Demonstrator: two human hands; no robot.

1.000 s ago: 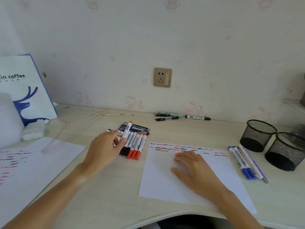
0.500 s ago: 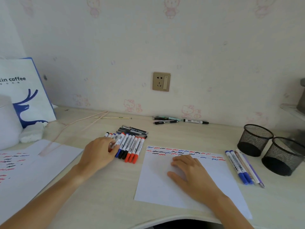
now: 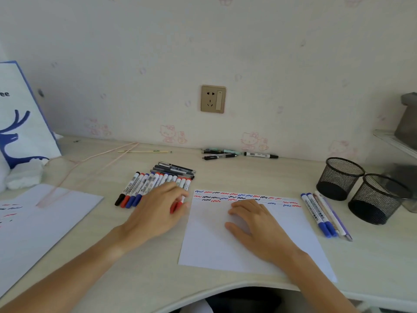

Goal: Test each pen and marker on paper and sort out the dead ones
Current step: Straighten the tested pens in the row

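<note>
Your left hand (image 3: pixel 158 213) pinches a red-capped marker (image 3: pixel 178 203) at the row's right end, long axis far-to-near, cap nearest you. Your right hand (image 3: pixel 257 224) lies spread flat on the paper (image 3: pixel 214 245).

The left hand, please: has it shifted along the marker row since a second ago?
Yes. The left hand has moved rightward along the marker row, toward the test sheet.

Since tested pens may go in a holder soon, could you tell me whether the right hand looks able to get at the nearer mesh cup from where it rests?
Probably yes. The right hand lies flat on the test sheet, holding nothing, and only the flat group of pens lies between it and the nearer mesh cup.
</note>
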